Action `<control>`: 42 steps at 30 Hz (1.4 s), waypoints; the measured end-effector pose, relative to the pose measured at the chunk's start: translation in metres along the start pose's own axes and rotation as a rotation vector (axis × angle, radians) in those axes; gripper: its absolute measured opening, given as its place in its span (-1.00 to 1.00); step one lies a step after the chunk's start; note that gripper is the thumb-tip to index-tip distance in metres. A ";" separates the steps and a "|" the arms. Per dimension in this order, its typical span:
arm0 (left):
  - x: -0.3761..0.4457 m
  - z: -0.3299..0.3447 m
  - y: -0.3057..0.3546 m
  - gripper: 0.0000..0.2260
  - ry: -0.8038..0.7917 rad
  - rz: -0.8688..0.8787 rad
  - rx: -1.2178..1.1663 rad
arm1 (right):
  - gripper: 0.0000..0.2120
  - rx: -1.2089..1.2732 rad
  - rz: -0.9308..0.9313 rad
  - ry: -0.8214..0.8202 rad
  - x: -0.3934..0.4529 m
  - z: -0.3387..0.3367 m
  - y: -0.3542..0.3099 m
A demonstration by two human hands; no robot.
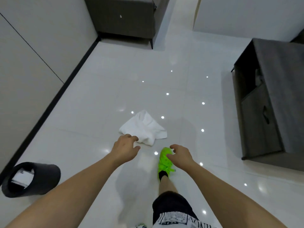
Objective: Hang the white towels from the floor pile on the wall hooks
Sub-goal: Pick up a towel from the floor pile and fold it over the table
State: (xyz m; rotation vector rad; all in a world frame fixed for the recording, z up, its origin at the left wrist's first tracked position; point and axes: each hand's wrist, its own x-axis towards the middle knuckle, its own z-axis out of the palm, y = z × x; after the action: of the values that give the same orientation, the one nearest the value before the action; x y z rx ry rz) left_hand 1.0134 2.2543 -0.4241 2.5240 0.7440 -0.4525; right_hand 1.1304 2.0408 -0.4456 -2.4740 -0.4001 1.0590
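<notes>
A crumpled white towel (pixel 144 127) lies on the glossy white floor in the middle of the view. My left hand (pixel 125 148) reaches down toward its near left edge, fingers loosely curled and holding nothing, fingertips just short of the cloth. My right hand (pixel 180 155) hovers to the right, above my green shoe, fingers loosely curled and empty. No wall hooks are in view.
A dark round bin (pixel 35 180) with white paper inside stands at the lower left by the wall. A dark grey cabinet (pixel 269 99) stands at the right, another dark cabinet (pixel 125 18) at the back. My green shoe (pixel 164 160) is planted just below the towel.
</notes>
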 end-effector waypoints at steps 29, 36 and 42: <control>0.468 0.331 -0.123 -0.70 -0.304 -0.294 -0.228 | -0.66 0.138 0.454 -0.142 0.570 0.187 0.154; 0.540 0.416 -0.177 -0.68 -0.311 -0.202 -0.157 | -0.76 0.064 0.509 0.077 0.660 0.239 0.213; 0.535 0.409 -0.175 -0.69 -0.366 -0.179 -0.091 | -0.94 0.188 0.510 0.164 0.640 0.249 0.205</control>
State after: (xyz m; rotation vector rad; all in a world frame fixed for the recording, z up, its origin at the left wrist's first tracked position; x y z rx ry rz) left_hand 1.2678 2.3978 -1.0554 2.2102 0.8255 -0.8918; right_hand 1.3953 2.1926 -1.0942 -2.5206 0.3857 1.0051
